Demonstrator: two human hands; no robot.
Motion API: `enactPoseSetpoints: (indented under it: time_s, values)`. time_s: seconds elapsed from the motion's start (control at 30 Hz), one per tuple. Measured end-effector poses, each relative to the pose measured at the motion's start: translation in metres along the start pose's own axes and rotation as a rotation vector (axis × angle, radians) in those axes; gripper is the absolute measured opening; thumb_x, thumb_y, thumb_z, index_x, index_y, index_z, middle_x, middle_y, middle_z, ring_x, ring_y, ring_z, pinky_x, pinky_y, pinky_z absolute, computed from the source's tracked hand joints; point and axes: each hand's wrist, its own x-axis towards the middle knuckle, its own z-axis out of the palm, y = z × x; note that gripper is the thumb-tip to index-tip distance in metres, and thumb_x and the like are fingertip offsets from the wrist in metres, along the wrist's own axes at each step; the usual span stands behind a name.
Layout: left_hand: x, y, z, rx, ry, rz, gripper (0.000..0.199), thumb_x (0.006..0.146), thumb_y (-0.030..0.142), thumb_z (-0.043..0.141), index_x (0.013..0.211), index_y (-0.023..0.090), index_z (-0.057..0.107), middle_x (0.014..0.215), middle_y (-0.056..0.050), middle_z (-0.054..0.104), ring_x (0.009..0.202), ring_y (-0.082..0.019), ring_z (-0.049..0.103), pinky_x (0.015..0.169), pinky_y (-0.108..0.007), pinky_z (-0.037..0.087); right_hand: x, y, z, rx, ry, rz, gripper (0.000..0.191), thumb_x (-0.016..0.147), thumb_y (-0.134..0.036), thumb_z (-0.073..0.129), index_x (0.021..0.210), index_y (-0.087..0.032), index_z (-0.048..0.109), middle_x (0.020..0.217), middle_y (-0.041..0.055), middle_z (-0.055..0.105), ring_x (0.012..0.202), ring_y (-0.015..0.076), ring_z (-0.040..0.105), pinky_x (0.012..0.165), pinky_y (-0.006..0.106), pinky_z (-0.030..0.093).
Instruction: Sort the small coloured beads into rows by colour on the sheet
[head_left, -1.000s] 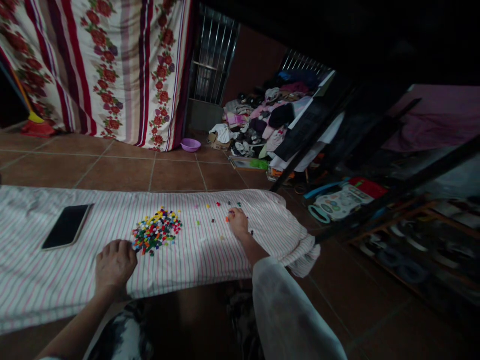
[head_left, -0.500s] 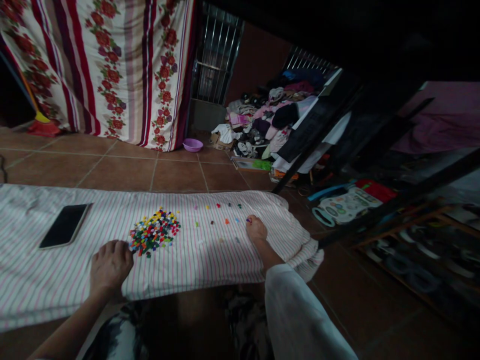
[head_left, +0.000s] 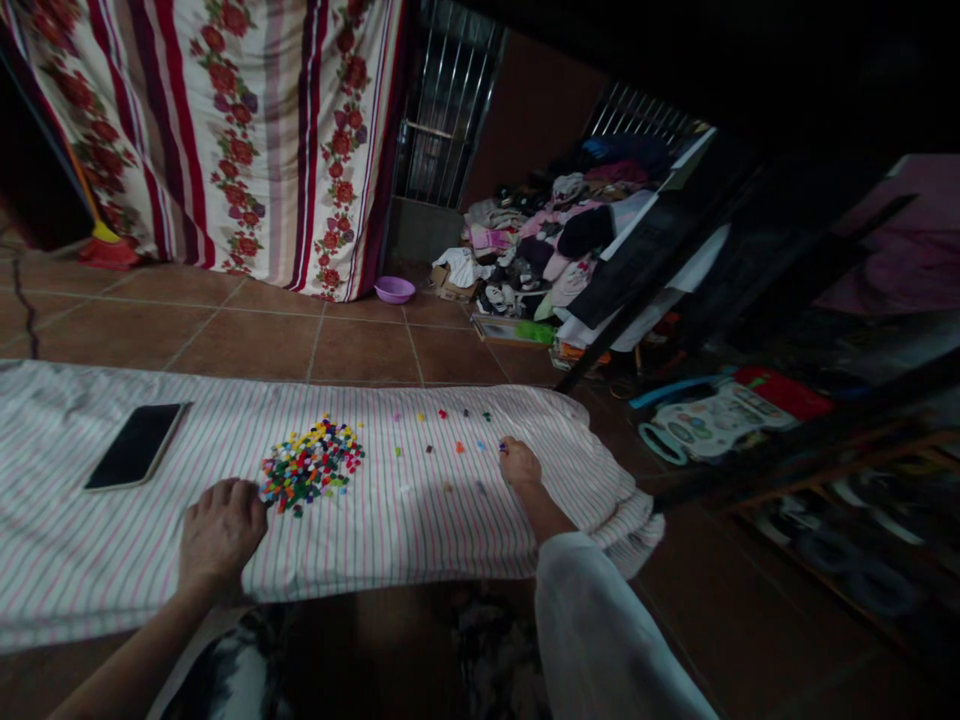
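Observation:
My right hand is closed in a pinch at the right end of the striped cloth. A tiny dark blue-purple piece shows at its fingertips, close to the cloth. Left of it, small single pieces lie in loose rows, among them a light blue piece, an orange piece and a red piece. My left hand rests on the cloth with its fingers curled under, against the near left edge of a pile of small multicoloured pieces. Whatever is under those fingers is hidden.
A dark-screened phone lies on the cloth at the left. Beyond on the tiled floor are a purple basin, a heap of clothes and a red broom. A toy panel stands at the right, near a dark post.
The view has shifted slightly, moving the scene a little to the right. My right hand stays at the end of the middle row with its piece. My left hand keeps its place by the pile.

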Motion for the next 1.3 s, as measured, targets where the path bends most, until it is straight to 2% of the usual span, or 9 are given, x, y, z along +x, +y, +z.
enactPoseSetpoints:
  time_s: [0.2, 0.4, 0.53, 0.7, 0.93, 1.1, 1.3]
  values:
    - [0.000, 0.000, 0.002, 0.004, 0.027, 0.009, 0.027, 0.091, 0.029, 0.035, 0.097, 0.017, 0.059, 0.101, -0.010, 0.062, 0.092, -0.028, 0.055, 0.074, -0.037, 0.034, 0.005, 0.003, 0.004, -0.001, 0.006, -0.018, 0.031, 0.093, -0.017, 0.047, 0.120, -0.020, 0.062, 0.109, 0.0104, 0.067, 0.101, 0.0184, 0.063, 0.079, 0.024, 0.043]
    - [-0.001, -0.003, 0.007, -0.004, 0.068, 0.015, 0.025, 0.090, 0.029, 0.037, 0.096, 0.017, 0.058, 0.100, -0.010, 0.062, 0.091, -0.027, 0.055, 0.073, -0.037, 0.034, 0.012, 0.007, 0.007, 0.062, 0.047, -0.028, 0.033, 0.092, -0.016, 0.048, 0.120, -0.020, 0.064, 0.110, 0.0103, 0.063, 0.094, 0.0153, 0.064, 0.078, 0.021, 0.043]
    - [-0.001, -0.003, 0.010, -0.003, 0.083, 0.018, 0.024, 0.089, 0.029, 0.039, 0.096, 0.017, 0.058, 0.099, -0.010, 0.062, 0.091, -0.028, 0.055, 0.073, -0.038, 0.034, 0.015, 0.010, 0.012, 0.104, 0.093, -0.098, 0.030, 0.088, -0.012, 0.051, 0.111, -0.019, 0.069, 0.108, 0.0087, 0.064, 0.091, 0.0144, 0.063, 0.079, 0.020, 0.042]
    - [0.001, -0.002, 0.009, 0.015, 0.054, 0.009, 0.023, 0.090, 0.030, 0.039, 0.093, 0.018, 0.058, 0.097, -0.009, 0.063, 0.089, -0.028, 0.055, 0.072, -0.037, 0.034, 0.020, 0.013, 0.019, 0.109, 0.112, -0.120, 0.023, 0.087, -0.011, 0.053, 0.102, -0.017, 0.070, 0.101, 0.0081, 0.066, 0.092, 0.0145, 0.061, 0.079, 0.020, 0.041]
    - [0.000, -0.003, 0.011, 0.000, 0.071, -0.001, 0.022, 0.090, 0.029, 0.039, 0.093, 0.017, 0.058, 0.098, -0.009, 0.063, 0.090, -0.027, 0.055, 0.073, -0.036, 0.033, 0.024, 0.014, 0.024, 0.123, 0.132, -0.118, 0.028, 0.087, -0.011, 0.054, 0.111, -0.015, 0.068, 0.101, 0.0101, 0.066, 0.093, 0.0158, 0.062, 0.080, 0.022, 0.043]
    - [0.001, -0.003, 0.011, -0.009, 0.084, 0.000, 0.021, 0.089, 0.028, 0.041, 0.093, 0.017, 0.058, 0.098, -0.010, 0.062, 0.091, -0.027, 0.055, 0.074, -0.037, 0.034, 0.018, 0.014, 0.022, 0.145, 0.153, -0.127, 0.028, 0.086, -0.013, 0.054, 0.110, -0.014, 0.068, 0.101, 0.0105, 0.065, 0.092, 0.0159, 0.062, 0.082, 0.022, 0.043]
    - [0.002, -0.003, 0.010, -0.034, 0.061, -0.010, 0.021, 0.089, 0.028, 0.042, 0.093, 0.017, 0.059, 0.100, -0.010, 0.063, 0.094, -0.028, 0.054, 0.077, -0.038, 0.034, 0.008, 0.004, 0.008, 0.234, 0.260, -0.098, 0.029, 0.087, -0.014, 0.049, 0.109, -0.012, 0.068, 0.107, 0.0134, 0.063, 0.091, 0.0184, 0.061, 0.084, 0.026, 0.044]
